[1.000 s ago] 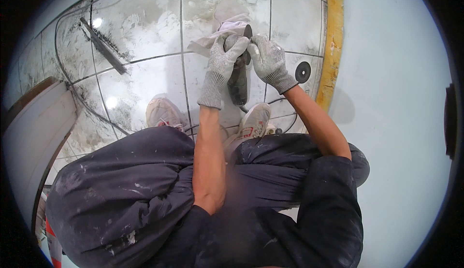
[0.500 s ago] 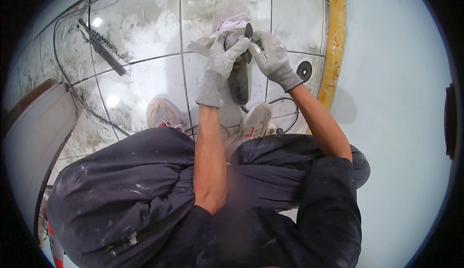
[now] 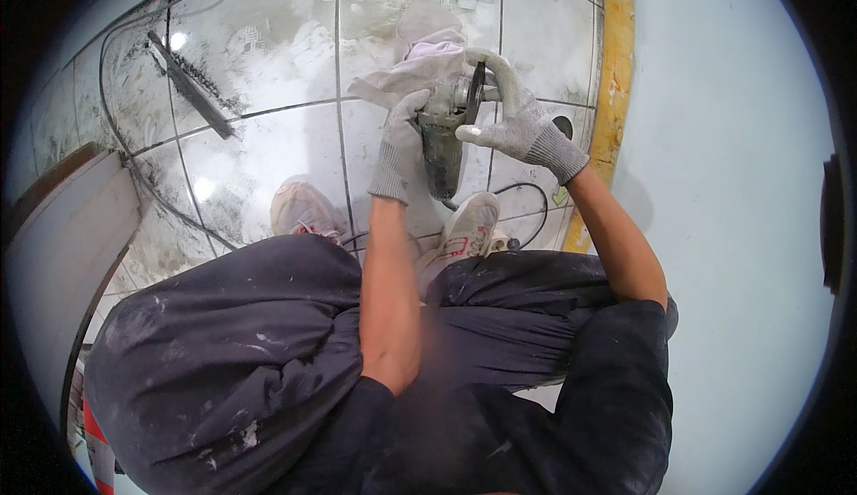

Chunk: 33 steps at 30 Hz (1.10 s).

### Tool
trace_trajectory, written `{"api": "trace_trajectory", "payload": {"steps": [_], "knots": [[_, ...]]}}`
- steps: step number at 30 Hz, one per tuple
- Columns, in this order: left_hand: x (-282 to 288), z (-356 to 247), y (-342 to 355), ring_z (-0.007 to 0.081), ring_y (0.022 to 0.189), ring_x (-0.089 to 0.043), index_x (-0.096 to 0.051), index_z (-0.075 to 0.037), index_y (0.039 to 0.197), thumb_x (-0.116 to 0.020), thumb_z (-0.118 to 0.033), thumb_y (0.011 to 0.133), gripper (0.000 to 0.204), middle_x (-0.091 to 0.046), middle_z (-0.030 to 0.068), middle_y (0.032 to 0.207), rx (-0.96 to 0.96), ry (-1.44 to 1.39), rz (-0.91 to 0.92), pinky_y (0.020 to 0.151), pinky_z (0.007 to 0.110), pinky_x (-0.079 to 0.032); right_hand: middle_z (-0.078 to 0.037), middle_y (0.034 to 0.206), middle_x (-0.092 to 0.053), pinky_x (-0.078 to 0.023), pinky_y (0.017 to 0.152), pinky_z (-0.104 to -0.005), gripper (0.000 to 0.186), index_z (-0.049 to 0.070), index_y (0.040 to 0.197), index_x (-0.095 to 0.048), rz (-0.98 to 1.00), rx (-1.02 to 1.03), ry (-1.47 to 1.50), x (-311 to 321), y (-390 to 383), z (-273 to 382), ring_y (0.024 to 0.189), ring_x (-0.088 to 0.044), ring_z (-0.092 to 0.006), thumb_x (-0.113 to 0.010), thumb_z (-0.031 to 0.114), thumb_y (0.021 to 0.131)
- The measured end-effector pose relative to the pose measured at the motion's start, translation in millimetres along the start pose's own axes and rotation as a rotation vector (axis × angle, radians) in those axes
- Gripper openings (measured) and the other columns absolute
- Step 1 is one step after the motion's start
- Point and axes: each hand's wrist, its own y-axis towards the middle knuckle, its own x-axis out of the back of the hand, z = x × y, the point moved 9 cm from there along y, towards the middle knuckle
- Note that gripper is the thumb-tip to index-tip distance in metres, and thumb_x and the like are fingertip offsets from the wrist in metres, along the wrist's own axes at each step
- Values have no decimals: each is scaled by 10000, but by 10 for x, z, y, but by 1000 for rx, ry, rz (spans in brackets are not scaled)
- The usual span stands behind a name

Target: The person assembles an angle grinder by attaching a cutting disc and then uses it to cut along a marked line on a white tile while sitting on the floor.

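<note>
An angle grinder [image 3: 442, 151] is upended over the tiles, its dark, dusty body toward me and its metal head farther away. My left hand [image 3: 403, 142], in a grey knit glove, grips the left side of its head. A thin black disc [image 3: 476, 93] sits edge-on at the head's right side. My right hand [image 3: 518, 120], gloved alike, spans that disc, with a finger curled over its far edge and the thumb at its near edge. Past the grinder lies a crumpled pale cloth [image 3: 420, 66]. Another black disc [image 3: 562, 126] shows partly behind my right cuff.
A dark flat bar [image 3: 192, 89] lies on the dusty tiles at the left, beside a long cable [image 3: 156, 193]. A board-sided piece [image 3: 76, 218] stands at far left. Along the right runs a yellow strip [image 3: 614, 75] beside a pale surface [image 3: 714, 227]. My shoes [image 3: 303, 209] are close by.
My right hand has shifted right and opened wider around the disc. The disc and grinder head now show more plainly, and my left hand has slid to the head's left side.
</note>
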Motion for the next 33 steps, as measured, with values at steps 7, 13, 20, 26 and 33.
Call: {"api": "trace_trajectory", "payload": {"steps": [7,13,20,26,33], "knots": [[-104,53,-10,232,1165,-713,-666,-7,1386,-548,-234,1102,383,-743,111,1293,127,-127,265,1065,422,-552,-253,1630,-424,-462,1236,-501,1106,112,1705,-252,-3,-84,287,-4,-143,-14,1486,-504,-368,-885,466,870],[-336,47,-167,230,1221,-706,-642,43,1437,-581,-225,1077,453,-743,138,1320,133,-156,342,1116,382,-533,-258,1680,-370,-432,1255,-532,1184,117,1727,-178,88,-237,406,71,-315,-6,1510,-473,-403,-883,533,872],[-408,2,-223,255,1288,-681,-561,16,1523,-628,-250,1049,547,-689,139,1426,92,-49,413,1139,428,-528,-208,1719,-308,-420,1265,-525,1258,131,1740,-144,67,-118,172,166,-394,139,1562,-404,-363,-920,535,837],[-340,91,-169,261,1281,-686,-568,28,1505,-632,-252,1034,552,-695,148,1415,107,-73,434,1126,428,-536,-231,1684,-380,-449,1240,-503,1236,110,1739,-160,119,-181,100,127,-404,81,1540,-443,-371,-921,501,847],[-427,15,-229,195,1135,-721,-649,-15,1417,-666,-249,1002,477,-740,94,1293,34,-90,433,1026,366,-576,-267,1665,-402,-466,1226,-491,1180,74,1727,-212,6,-381,425,133,-397,-98,1523,-474,-372,-888,531,875]]}}
